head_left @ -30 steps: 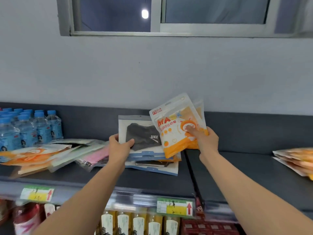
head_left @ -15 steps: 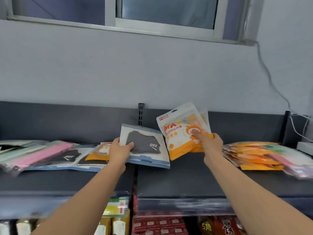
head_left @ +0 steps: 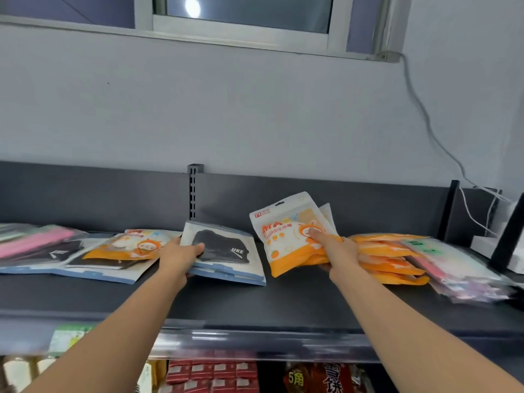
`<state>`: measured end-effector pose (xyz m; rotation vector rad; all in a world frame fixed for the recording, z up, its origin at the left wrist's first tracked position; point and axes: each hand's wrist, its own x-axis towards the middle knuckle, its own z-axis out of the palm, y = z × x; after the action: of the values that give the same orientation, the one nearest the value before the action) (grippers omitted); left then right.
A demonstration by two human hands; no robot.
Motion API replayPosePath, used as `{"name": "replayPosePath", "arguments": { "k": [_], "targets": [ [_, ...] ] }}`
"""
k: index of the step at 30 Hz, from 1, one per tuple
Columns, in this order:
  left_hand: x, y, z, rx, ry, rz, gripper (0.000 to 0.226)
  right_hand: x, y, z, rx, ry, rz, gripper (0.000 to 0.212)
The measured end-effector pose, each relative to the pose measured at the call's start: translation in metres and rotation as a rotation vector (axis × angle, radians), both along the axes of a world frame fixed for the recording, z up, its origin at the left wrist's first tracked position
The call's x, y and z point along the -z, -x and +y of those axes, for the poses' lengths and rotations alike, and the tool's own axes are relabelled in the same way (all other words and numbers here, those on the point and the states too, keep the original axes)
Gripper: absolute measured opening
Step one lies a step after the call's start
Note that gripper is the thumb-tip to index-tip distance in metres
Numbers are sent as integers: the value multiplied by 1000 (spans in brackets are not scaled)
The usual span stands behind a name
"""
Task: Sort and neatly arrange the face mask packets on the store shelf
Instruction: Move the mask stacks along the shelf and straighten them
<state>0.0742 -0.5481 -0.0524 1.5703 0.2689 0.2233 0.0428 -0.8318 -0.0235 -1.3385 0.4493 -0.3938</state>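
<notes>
Fingers of the left hand [head_left: 181, 255]: what have they got?

Thumb laid on top, the rest curled under the left edge of the black mask packets [head_left: 224, 251]. There are at least two, stacked, mid-shelf, a little in front of the slotted upright [head_left: 192, 191].

And the right hand [head_left: 338, 251]?

It pinches the orange mask packets [head_left: 289, 236] by the lower right corner. One digit presses on the printed face; the others are behind, where I cannot see them. The packets sit just left of the orange stack [head_left: 388, 259], bottom edge close to the shelf [head_left: 283, 304]. I can't tell whether it touches.

Which way do things point?

The orange ones stand near upright, long axis running from bottom band to hang-hole. Their top leans towards the back panel [head_left: 340, 199] and the print faces the front edge. The black ones lie nearly flat, blue strip towards the front edge, far edge raised. Which side is longer I can't judge.

What might go wrong?

Glossy film slips. A second orange packet fans out behind the first, so a corner pinch may let one slide free. The right-hand stack is ragged, with mixed packets [head_left: 453, 268] spilling beside it, and more dropped on top could push it askew. An orange packet [head_left: 133, 246] also lies among the pink and black ones in the left pile [head_left: 56, 252], easily overlooked.
</notes>
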Motion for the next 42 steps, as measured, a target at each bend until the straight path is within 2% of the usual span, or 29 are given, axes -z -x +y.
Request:
{"name": "replayPosePath", "arguments": {
  "k": [3,5,9,12,16,21,26,31,37,42],
  "targets": [
    [1,-2,-1,2,-86,9,35,4,-2,-3,-12,-19,49,69],
    [2,-5,0,-4,-183,18,39,5,-3,-3,-13,-32,77,65],
    [3,-8,2,-20,-481,73,63,4,-5,-6,-21,-51,156,52],
    [2,-15,4,-8,-671,91,59,6,-10,-10,-12,-60,184,45],
    [3,-23,8,28,-874,157,56,14,-14,-12,66,-61,212,52],
    [5,-29,8,96,-873,154,58,24,-22,-11,158,-30,230,59],
    [5,-26,8,141,-869,145,62,20,-15,-1,242,-85,169,45],
    [5,-19,6,167,-833,100,58,26,-5,4,339,62,113,48],
    [7,-6,3,203,-768,44,58,29,7,11,284,126,91,50],
    [9,7,4,171,-793,9,54,31,17,12,233,211,97,53]
  ]
}}
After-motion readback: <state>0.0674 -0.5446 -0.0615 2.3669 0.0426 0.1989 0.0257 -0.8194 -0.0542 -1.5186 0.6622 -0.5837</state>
